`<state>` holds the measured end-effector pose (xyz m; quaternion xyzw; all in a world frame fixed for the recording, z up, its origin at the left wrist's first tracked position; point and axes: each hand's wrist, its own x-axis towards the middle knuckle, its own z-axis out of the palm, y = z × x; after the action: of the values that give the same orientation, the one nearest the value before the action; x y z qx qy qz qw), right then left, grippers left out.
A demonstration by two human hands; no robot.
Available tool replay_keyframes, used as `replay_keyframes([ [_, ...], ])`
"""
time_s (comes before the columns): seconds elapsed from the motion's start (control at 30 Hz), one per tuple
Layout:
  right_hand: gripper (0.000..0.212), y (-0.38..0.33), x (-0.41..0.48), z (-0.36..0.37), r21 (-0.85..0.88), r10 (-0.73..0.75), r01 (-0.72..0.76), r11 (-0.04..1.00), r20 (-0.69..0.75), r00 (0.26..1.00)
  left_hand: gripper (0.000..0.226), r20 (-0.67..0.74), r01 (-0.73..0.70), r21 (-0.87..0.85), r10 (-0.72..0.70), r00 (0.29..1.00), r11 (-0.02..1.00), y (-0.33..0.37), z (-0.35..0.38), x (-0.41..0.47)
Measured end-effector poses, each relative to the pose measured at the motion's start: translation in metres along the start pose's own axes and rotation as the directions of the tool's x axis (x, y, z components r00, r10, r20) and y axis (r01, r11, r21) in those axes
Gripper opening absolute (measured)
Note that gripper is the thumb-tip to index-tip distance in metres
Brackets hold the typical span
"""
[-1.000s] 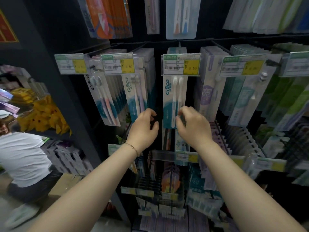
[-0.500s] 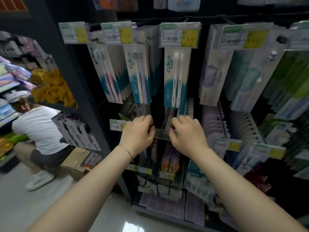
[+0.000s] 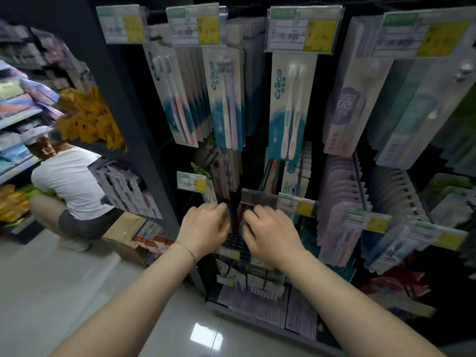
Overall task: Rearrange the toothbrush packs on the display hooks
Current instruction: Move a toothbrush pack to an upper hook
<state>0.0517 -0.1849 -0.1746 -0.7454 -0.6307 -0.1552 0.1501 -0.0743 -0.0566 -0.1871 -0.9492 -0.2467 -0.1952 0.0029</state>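
Toothbrush packs hang in rows on hooks on a dark display wall. In the upper row, a teal-and-white twin pack (image 3: 288,106) hangs in the middle, with similar packs (image 3: 226,99) to its left. My left hand (image 3: 206,228) and my right hand (image 3: 270,233) are close together at the row below. Both curl their fingers round dark toothbrush packs (image 3: 235,215) that hang on a hook between them. The fingertips are hidden among the packs. A thin bracelet circles my left wrist.
Yellow-and-white price tags (image 3: 296,203) stick out at the hook ends. Purple packs (image 3: 340,202) fill the hooks to the right. A person in a white top (image 3: 69,186) crouches at the left beside a cardboard box (image 3: 123,233) on the tiled floor.
Both hands have dropped from the teal twin pack in the upper row to the dark packs in the row beneath. My view has tilted downward with them.
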Motion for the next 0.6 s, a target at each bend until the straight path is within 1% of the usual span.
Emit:
replay_keyframes([
  [0.2,0.017,-0.023,0.013,0.036,0.022,-0.025,0.024,0.999,0.061,0.998,0.014,0.103,0.026,0.000,-0.026,0.994,1.000,-0.029,0.015,-0.003],
  [0.33,0.019,-0.035,0.029,0.063,0.028,0.019,-0.022,0.999,0.092,0.996,0.018,0.179,0.028,-0.017,-0.025,0.984,0.999,-0.049,0.028,-0.001],
  [0.4,0.019,-0.037,0.036,0.078,0.034,0.043,-0.046,0.998,0.107,0.993,0.018,0.190,0.043,-0.032,-0.036,0.981,0.999,-0.060,0.036,0.001],
  [0.53,0.019,-0.032,0.053,0.107,0.041,0.096,-0.102,0.994,0.141,0.985,0.017,0.163,0.062,-0.071,-0.050,0.985,0.996,-0.080,0.055,0.007],
  [0.6,0.015,-0.025,0.061,0.120,0.044,0.124,-0.132,0.990,0.150,0.981,0.016,0.163,0.055,-0.096,-0.039,0.986,0.994,-0.086,0.067,0.010],
])
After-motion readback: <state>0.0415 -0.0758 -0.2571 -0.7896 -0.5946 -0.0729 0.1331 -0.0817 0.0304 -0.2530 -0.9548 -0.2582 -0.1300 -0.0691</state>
